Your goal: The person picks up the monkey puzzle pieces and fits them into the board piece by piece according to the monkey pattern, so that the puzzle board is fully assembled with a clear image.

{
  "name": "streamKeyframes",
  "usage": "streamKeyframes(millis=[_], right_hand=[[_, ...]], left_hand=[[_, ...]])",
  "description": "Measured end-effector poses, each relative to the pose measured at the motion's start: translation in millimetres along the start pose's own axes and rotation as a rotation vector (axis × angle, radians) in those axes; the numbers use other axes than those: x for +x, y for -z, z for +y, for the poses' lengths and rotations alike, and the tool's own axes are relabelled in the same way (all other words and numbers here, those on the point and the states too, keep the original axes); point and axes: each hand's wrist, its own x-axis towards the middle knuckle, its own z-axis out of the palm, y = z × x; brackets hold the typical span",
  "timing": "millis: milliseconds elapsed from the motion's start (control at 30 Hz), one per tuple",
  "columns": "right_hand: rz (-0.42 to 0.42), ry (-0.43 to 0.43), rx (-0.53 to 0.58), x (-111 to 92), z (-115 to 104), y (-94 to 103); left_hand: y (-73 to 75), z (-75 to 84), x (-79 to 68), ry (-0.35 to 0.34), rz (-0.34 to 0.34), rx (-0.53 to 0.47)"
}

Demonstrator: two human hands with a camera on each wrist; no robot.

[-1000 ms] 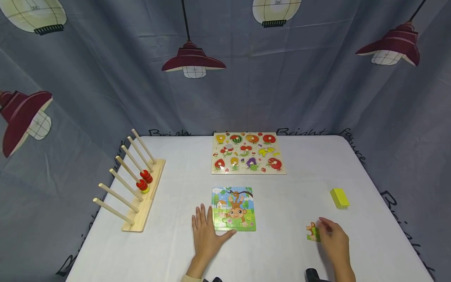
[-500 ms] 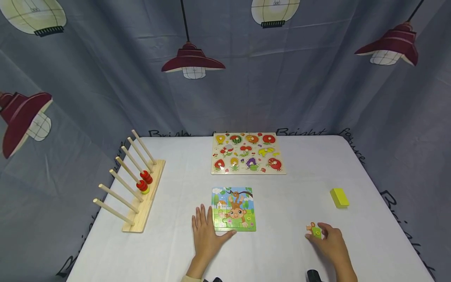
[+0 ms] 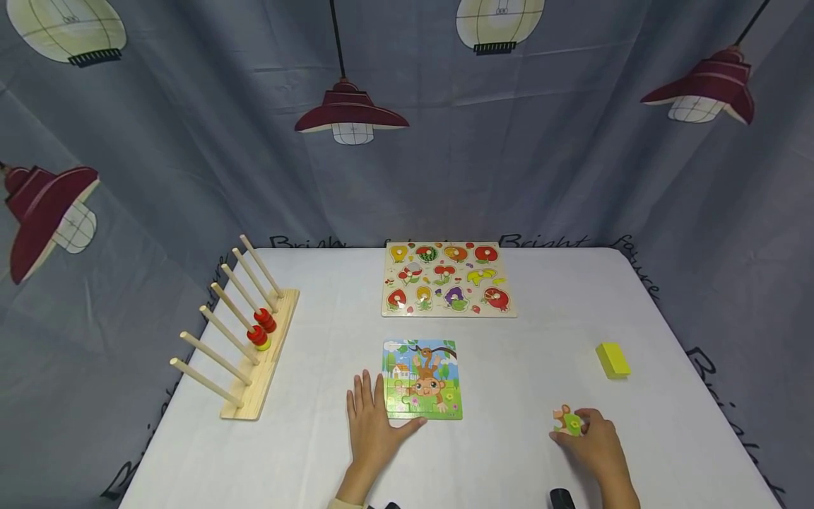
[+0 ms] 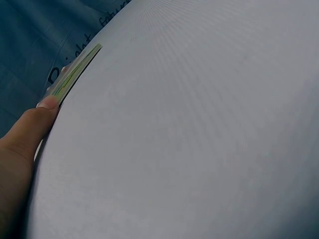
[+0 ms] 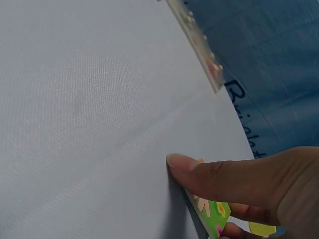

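My right hand (image 3: 596,443) pinches a small jigsaw piece (image 3: 574,424) between thumb and fingers, low over the right part of the table. Green with a yellow flower and a bit of brown monkey print shows; whether it is a single piece I cannot tell. In the right wrist view the piece (image 5: 215,219) stands tilted behind the thumb. My left hand (image 3: 375,433) rests with fingers spread at the left side of a monkey jigsaw puzzle (image 3: 422,378), its thumb at the near edge. The left wrist view shows that thumb against the edge of the puzzle (image 4: 77,74).
Behind the monkey puzzle lies a fruit peg board (image 3: 449,280). A wooden stand (image 3: 270,353) with several slanting pegs is at the left, red rings (image 3: 257,335) on two of them. A yellow block (image 3: 613,360) lies at the right. Grey curtain (image 3: 445,177) borders the white table (image 3: 509,396).
My right fingers, first over the piece's right side, have spread around it and now pinch it from near and far sides, tilting it. The left hand has stayed in place.
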Motion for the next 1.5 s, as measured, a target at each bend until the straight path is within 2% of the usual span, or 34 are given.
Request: streamKeyframes(millis=[267, 600, 833, 1000, 1133, 1233, 1367, 1500], right_hand=[[0.025, -0.024, 0.016, -2, 0, -1.2], [0.100, 0.006, 0.069, -6, -1, -0.3], [0.141, -0.094, 0.227, -6, -11, -1.3], [0.124, -0.094, 0.364, -5, -23, -4.3], [0.100, -0.048, 0.465, -2, -38, -18.4], [0.048, 0.006, 0.516, 0, -53, -35.2], [-0.030, 0.052, 0.520, 0, -77, -60.8], [-0.068, 0.103, 0.542, 1, -97, -82.5]], left_hand=[[0.4, 0.1, -0.5, 0.003, 0.001, -0.002], [-1.1, -0.9, 0.4, 0.002, -0.002, -0.005], [-3.8, -1.3, 0.2, -0.013, 0.039, 0.001], [-4.0, -1.4, 0.3, -0.020, 0.045, 0.003], [-1.9, -1.1, 0.4, -0.006, 0.009, 0.004], [-0.7, -1.0, 0.4, 0.002, -0.008, 0.010], [0.3, -0.4, 0.3, 0.000, -0.012, 0.010], [0.3, 0.2, 0.2, -0.004, -0.008, 0.017]])
